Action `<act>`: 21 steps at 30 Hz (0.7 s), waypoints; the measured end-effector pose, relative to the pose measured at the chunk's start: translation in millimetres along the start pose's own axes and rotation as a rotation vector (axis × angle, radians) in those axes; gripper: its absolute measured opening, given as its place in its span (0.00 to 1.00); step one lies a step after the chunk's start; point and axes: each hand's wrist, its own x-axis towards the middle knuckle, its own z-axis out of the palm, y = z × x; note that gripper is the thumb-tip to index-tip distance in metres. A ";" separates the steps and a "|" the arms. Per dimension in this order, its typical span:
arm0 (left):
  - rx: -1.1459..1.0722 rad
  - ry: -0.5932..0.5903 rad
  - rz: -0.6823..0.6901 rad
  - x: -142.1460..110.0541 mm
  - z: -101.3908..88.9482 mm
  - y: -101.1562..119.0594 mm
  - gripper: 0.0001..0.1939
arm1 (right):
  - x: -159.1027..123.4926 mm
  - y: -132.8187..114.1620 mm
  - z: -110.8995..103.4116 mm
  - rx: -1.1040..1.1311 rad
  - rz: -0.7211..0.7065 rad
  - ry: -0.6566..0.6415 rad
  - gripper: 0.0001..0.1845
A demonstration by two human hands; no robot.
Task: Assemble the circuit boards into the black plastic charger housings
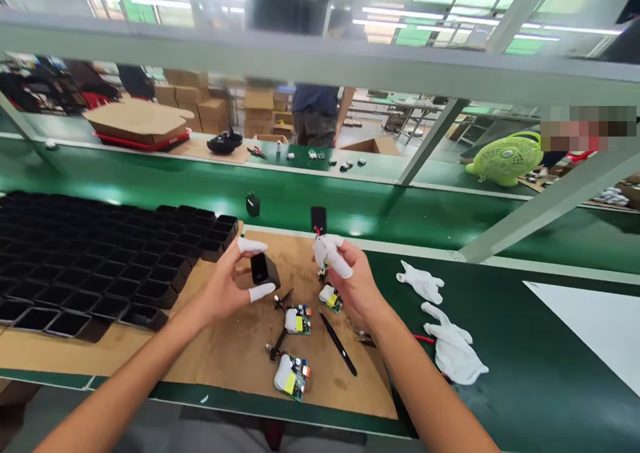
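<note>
My left hand point(227, 283), with white finger cots on its fingertips, grips a small black plastic housing point(265, 270) between thumb and fingers, its open end showing. My right hand point(357, 280), also in finger cots, pinches a wired circuit assembly with a flat black end piece point(319, 218) and red wires standing up from it. Just below the right fingers is a circuit board point(330, 298) with a yellow part; whether it joins the held piece I cannot tell. Two more circuit boards, one upper point(299, 320) and one lower point(292, 376), lie on the cardboard point(235, 366) beside black tweezers point(339, 343).
Rows of black housings point(100, 260) fill the left side. A black plug adapter point(253, 204) stands beyond the cardboard. White gloves point(453, 346) and red-handled pliers point(367, 338) lie right. A metal frame post point(540, 203) slants at right; a green fan point(507, 158) and a person stand beyond.
</note>
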 end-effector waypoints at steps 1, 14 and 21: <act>-0.034 -0.048 -0.018 5.2 6.2 -1.2 0.30 | -6.1 -1.8 -2.6 0.062 -0.004 0.036 0.35; -0.033 -0.149 0.147 -12.5 25.6 0.0 0.33 | -51.8 -15.7 -3.3 0.297 0.002 -0.065 0.39; -0.067 -0.136 0.206 -8.7 25.8 3.2 0.29 | -65.2 -18.4 2.5 0.324 -0.048 -0.061 0.39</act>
